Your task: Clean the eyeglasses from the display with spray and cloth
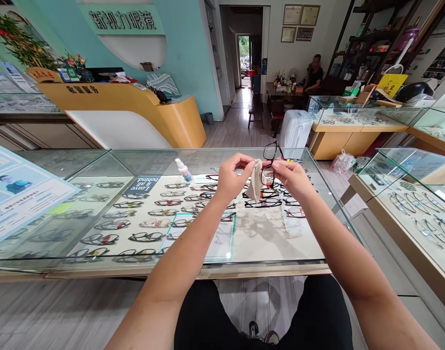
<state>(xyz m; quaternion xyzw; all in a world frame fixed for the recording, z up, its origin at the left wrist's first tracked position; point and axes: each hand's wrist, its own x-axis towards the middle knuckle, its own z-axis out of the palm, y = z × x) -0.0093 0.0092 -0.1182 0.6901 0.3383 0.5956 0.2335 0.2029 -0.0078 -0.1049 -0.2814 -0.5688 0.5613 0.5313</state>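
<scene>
Above the glass display case [258, 253], my left hand [234, 176] pinches a light beige cloth [256, 182] that hangs down from its fingers. My right hand [292, 178] grips dark-framed eyeglasses [270, 151] near the middle of the frame. The glasses are turned on end, one lens above the fingers and one below. Cloth and glasses are side by side, with fingertips of both hands close together. A white spray bottle [184, 170] stands on the glass to the left of my hands.
Rows of eyeglasses [146, 236] lie inside the case under the glass. A printed sign [21, 194] is at the left. Another glass case [415, 204] stands to the right. A person [314, 74] sits at a table in the back.
</scene>
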